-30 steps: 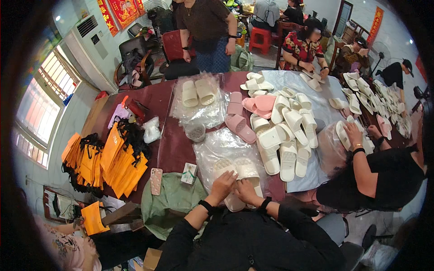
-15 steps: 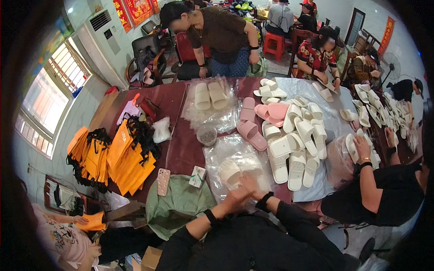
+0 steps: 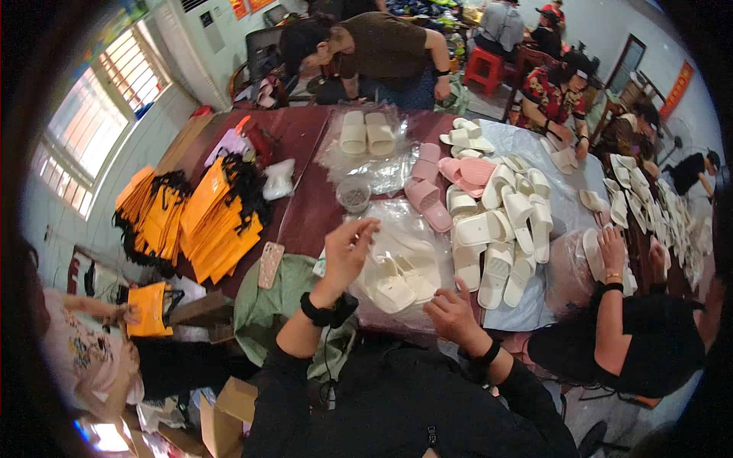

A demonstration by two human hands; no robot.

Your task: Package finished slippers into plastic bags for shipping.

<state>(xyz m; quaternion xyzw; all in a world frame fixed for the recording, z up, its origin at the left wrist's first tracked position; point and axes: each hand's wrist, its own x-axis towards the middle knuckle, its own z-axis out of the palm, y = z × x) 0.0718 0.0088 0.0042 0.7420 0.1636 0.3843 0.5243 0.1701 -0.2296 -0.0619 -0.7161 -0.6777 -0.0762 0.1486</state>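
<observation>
Cream foam slippers (image 3: 397, 281) in crinkly clear bag (image 3: 397, 221), both hands' fingers loosely spread.

The clearest open stretch of the surface (image 3: 309, 206) is the dark red strip running from the near left toward the far side, between the stack of orange bags (image 3: 206, 221) on the left and the clear plastic sheets (image 3: 397, 172) in the middle. A small bowl (image 3: 353, 193) stands at the strip's right edge, and a phone (image 3: 270, 264) and a green cloth (image 3: 267, 301) fill its near end. To the right, passage is blocked by a crowded heap of cream slippers (image 3: 500, 229), with pink slippers (image 3: 439, 187) just beyond. A co-worker's hand (image 3: 612, 248) closes the near right side. At the far edge a leaning person (image 3: 382, 53) bars the way.
</observation>
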